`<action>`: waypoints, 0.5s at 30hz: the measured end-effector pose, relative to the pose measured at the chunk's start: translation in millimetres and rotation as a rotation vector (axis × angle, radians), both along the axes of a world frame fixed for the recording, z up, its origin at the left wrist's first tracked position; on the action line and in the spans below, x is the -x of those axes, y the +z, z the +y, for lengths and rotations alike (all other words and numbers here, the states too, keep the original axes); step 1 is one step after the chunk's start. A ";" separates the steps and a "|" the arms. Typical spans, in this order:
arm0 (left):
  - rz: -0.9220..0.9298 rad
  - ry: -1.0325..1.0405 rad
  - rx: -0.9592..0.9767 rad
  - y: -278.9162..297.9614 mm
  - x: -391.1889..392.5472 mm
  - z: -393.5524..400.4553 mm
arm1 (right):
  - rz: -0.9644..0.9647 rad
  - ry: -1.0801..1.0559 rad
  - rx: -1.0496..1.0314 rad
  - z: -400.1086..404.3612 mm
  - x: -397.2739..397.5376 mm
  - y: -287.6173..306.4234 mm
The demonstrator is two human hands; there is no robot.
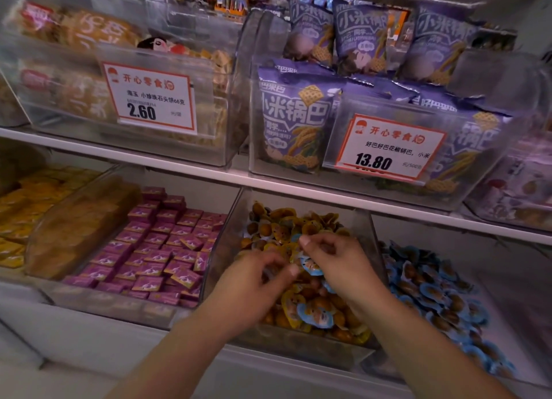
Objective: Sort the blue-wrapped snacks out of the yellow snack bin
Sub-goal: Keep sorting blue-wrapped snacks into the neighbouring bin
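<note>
your right hand (334, 261) pinches one blue-wrapped snack (310, 266), your left hand (257, 282) curls beside it, hold unclear, and another blue one (316, 316) waits in the yellow snack bin (227, 240).

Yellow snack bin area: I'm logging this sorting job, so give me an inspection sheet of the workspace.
Surface: lower white shelf carrying clear bins.
Job's things: yellow snack bin holds mostly yellow-wrapped snacks; blue-wrapped snack lies near its front; another blue-wrapped piece is at the right fingers. Blue snack bin stands right beside it.
Clutter: purple boxes in the left bin.
Grippers: left hand and right hand both in the yellow bin, fingers curled; right pinches the blue piece, left grip unclear.
Cables: nothing seen.
Surroundings: upper shelf with purple bags and price tags.
</note>
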State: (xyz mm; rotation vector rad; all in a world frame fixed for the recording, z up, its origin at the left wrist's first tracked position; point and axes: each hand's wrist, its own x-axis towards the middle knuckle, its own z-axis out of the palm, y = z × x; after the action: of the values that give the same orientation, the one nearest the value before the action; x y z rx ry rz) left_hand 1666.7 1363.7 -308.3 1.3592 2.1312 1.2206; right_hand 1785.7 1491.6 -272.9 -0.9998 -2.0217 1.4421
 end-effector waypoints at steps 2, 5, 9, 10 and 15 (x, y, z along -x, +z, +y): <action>0.128 -0.090 0.109 0.3 -5.6 -0.7 | -0.009 0.010 -0.026 1.3 -3.0 6.3; 0.221 -0.161 0.151 -1.7 -13.4 3.3 | -0.011 -0.012 0.079 1.0 -6.6 12.5; 0.219 -0.180 0.101 -3.3 -22.1 8.5 | -0.005 -0.007 0.076 3.2 -12.8 10.9; 0.208 -0.148 0.069 -2.7 -22.4 9.0 | -0.008 0.002 0.065 4.5 -15.1 10.6; -0.047 0.010 -0.082 8.3 -6.4 0.6 | -0.094 0.032 -0.079 6.7 -20.7 6.9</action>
State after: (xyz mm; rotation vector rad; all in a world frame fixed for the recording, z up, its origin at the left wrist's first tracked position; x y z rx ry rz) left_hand 1673.1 1364.3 -300.0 1.3412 2.0794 1.3440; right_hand 1806.4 1498.2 -266.1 -1.0236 -2.1527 1.3436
